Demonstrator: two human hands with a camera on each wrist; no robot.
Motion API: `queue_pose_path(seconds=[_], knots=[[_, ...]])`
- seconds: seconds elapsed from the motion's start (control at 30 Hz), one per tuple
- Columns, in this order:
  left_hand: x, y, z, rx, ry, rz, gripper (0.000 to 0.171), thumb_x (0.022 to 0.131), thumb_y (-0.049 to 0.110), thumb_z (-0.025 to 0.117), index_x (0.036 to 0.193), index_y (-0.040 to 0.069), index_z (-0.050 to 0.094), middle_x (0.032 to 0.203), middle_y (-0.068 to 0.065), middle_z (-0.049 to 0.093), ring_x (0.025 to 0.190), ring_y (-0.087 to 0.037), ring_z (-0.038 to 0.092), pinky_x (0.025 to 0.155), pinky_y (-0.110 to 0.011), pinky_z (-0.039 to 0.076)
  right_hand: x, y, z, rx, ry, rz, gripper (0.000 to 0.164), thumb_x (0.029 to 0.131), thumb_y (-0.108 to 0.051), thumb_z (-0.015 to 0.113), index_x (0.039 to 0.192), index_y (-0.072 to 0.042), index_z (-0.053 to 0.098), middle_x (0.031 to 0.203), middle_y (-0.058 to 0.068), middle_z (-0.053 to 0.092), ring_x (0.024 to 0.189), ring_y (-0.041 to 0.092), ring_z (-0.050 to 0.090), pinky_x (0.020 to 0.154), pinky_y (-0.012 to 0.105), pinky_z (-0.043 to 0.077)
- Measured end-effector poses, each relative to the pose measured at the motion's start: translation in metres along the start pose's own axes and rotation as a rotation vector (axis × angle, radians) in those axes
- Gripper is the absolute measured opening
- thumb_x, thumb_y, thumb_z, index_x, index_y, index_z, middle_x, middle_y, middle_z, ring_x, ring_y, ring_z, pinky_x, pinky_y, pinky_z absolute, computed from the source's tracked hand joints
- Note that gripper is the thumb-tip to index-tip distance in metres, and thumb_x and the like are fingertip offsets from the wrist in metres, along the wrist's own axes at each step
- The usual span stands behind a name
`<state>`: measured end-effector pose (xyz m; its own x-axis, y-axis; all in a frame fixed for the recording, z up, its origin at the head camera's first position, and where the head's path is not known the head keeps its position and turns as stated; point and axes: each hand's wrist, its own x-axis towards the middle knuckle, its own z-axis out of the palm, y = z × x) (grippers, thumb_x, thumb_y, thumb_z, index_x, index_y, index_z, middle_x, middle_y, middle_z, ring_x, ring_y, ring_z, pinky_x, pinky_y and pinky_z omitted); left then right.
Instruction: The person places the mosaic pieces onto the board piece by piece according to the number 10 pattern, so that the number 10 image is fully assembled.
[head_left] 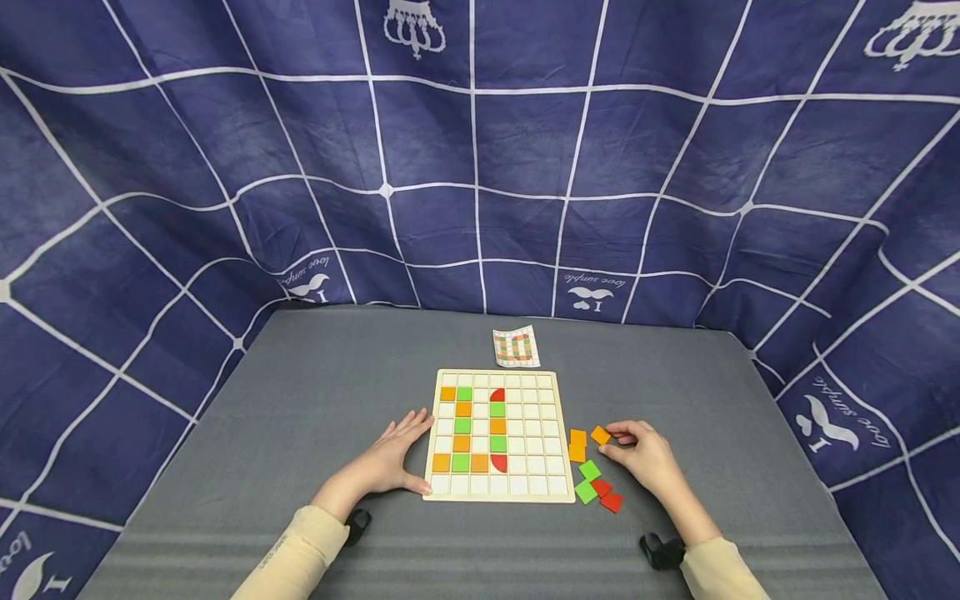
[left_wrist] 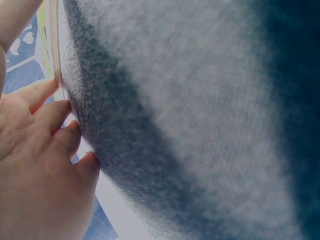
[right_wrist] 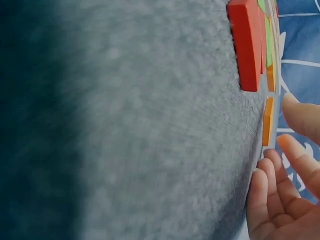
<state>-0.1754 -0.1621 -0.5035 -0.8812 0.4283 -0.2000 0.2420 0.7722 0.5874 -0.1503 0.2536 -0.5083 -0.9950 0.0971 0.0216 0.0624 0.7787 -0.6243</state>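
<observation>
My left hand [head_left: 390,458] lies with fingers spread at the left side of a wooden grid board [head_left: 498,497]. Its thumb is at the lower left corner and its fingertips meet the left edge. Orange, green and red tiles sit in several squares of the board. To the right, my right hand [head_left: 645,454] has its thumb and index finger at either side of an orange tile [head_left: 601,435]. In the right wrist view, thumb and index stand apart, just above this orange tile [right_wrist: 268,121], and the other fingers are bent close to the cloth.
Beside the board's right edge lie loose orange tiles [head_left: 577,437], green tiles [head_left: 590,471] and red tiles [head_left: 611,502], some overlapping. Behind the board is a small pattern card [head_left: 516,347]. Grey cloth [head_left: 337,375] covers the table, with a blue curtain [head_left: 525,142] around it.
</observation>
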Motion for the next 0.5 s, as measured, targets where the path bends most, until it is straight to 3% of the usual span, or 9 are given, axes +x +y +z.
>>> queue_pose_path(seconds=[0.27,0.5], knots=[[-0.0009,-0.0008,-0.0005,-0.017,-0.005,0.019,0.117,0.059,0.034,0.094,0.153,0.003,0.032,0.162,-0.019,0.022,0.152,-0.039,0.015,0.122,-0.059,0.012,0.0050,-0.0028,0.0030,-0.056,-0.038,0.014,0.031,0.080,-0.018,0.082,0.105,-0.004,0.072,0.097,0.008,0.062,0.087,0.021,0.059,0.075,0.033,0.051],[-0.0026,-0.0001,-0.0016,-0.018,-0.011,0.016,0.116,0.060,0.033,0.093,0.154,0.004,0.032,0.163,-0.019,0.022,0.152,-0.038,0.015,0.123,-0.058,0.011,0.0058,-0.0062,0.0062,-0.112,0.011,0.002,0.025,0.078,-0.015,0.081,0.096,-0.002,0.072,0.090,0.009,0.063,0.080,0.019,0.060,0.072,0.035,0.052]])
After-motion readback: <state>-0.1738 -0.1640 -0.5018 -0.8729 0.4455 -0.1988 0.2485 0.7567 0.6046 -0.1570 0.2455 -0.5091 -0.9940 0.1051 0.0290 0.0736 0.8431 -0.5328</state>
